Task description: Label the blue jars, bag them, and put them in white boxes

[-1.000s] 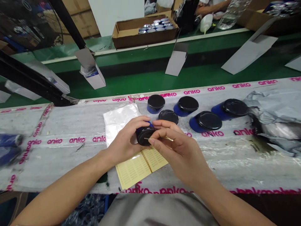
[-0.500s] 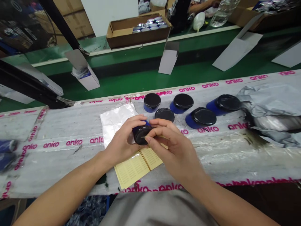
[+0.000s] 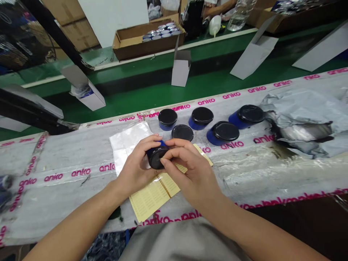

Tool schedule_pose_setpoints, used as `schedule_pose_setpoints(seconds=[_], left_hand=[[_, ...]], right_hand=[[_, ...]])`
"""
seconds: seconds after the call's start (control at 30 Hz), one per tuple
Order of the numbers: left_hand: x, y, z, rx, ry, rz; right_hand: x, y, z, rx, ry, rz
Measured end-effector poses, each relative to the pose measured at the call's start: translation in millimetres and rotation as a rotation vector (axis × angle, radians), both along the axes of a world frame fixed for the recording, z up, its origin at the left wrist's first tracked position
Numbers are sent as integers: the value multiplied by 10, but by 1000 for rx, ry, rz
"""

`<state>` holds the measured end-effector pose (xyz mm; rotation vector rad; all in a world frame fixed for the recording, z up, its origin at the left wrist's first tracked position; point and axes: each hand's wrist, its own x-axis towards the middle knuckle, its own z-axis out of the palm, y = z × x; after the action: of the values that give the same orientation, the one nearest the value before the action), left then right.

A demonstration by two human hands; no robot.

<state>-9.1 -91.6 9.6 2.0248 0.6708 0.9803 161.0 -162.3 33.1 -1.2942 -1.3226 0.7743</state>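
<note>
Head view: the blue-and-black, seemingly plastic cylinder (image 3: 155, 160) was held above the yellow paper sheet (image 3: 149, 201) by the left hand (image 3: 133, 166), black end toward the wearer; there, the right hand's (image 3: 191, 170) grip was pinched narrow, its content unclear.

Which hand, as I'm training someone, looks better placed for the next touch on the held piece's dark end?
Probably the right hand: its fingertips are at the dark end; the left hand holds the piece.

View swung right — pale sliver by right hand (image 3: 194, 170) now unseen — more yellow sheet (image 3: 152, 199) showing.
</note>
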Motion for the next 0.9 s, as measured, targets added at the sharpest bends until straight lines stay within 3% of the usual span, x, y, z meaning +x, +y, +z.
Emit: schedule_pose_setpoints(seconds=[0.4, 0.53, 0.67, 0.9], left_hand=[[-24, -6, 17, 58, 17, -15], [-19, 3, 8, 84, 23, -7], [-6, 4, 6, 33, 10, 20], [-1, -34, 28, 10, 10, 15]], right_hand=[[-47, 15, -53, 205, -147, -46], [-8, 32, -56, 48, -13, -57], [68, 56, -10, -108, 214, 35], [-7, 159, 61, -89, -64, -27]])
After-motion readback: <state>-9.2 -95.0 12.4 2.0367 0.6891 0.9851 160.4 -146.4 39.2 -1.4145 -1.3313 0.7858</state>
